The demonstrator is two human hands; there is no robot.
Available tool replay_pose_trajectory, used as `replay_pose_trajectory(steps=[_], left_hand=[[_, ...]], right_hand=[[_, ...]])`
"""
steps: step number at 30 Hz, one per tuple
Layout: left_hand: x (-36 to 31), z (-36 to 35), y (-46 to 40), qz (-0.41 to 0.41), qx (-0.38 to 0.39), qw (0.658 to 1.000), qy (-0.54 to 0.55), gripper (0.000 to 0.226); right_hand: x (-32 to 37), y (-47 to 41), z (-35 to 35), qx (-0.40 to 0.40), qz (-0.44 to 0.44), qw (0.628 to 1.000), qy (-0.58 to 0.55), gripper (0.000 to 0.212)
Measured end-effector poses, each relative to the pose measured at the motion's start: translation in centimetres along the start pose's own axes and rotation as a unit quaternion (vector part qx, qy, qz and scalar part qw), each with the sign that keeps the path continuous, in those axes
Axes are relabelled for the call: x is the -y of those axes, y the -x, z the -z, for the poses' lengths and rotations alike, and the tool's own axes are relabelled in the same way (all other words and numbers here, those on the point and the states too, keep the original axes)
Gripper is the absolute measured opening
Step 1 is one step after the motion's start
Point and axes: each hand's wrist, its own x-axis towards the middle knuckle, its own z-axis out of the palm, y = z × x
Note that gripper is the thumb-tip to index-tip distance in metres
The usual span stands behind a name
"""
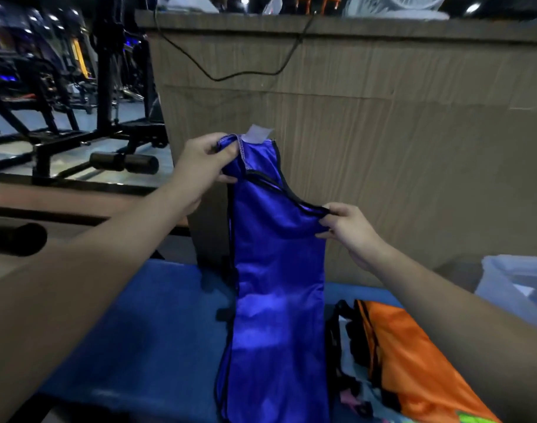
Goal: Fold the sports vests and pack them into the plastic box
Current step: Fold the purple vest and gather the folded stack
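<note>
Both hands pinch the blue vest (pixel 276 270): left hand (pixel 200 166) higher, right hand (pixel 349 230) lower.

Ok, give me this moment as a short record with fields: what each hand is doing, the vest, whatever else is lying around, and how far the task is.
left hand: left hand grips the shoulder strap of the blue vest, next to its white label
right hand: right hand pinches the vest's black-trimmed edge, lower down
vest state: held up, hanging, lower part on the blue surface
nearby: orange vest lying to the right; translucent plastic container at far right
task stage: blue vest not yet folded or packed
</note>
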Motion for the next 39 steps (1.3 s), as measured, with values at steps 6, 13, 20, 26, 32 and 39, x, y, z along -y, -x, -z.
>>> replay_pose_trajectory(steps=[6, 13, 20, 26, 32, 39], left_hand=[[4.3, -0.2, 6.5, -0.016, 0.061, 0.998, -0.016, 0.018], [10.0, 0.5, 16.4, -0.064, 0.215, 0.97, -0.094, 0.007], [16.7, 0.7, 24.5, -0.005, 0.28, 0.95, -0.141, 0.014], [18.3, 0.8, 27.1, -0.059, 0.366, 0.9, -0.227, 0.017], [17.3, 2.6, 27.2, -0.009, 0.534, 0.776, -0.336, 0.068], [17.0, -0.1, 17.4, 0.068, 0.313, 0.936, -0.146, 0.041]], right_hand=[[-4.8, 3.2, 0.6, 0.03, -0.015, 0.998, 0.055, 0.014], [-10.7, 8.8, 0.9, 0.14, 0.022, 0.949, 0.282, 0.018], [-13.7, 12.7, 0.3, 0.259, 0.092, 0.847, 0.454, 0.031], [-14.2, 12.7, -0.2, 0.347, 0.091, 0.773, 0.522, 0.04], [-12.5, 12.5, -1.4, 0.322, 0.049, 0.77, 0.549, 0.032], [-13.1, 5.9, -2.8, 0.167, 0.036, 0.824, 0.539, 0.035]])
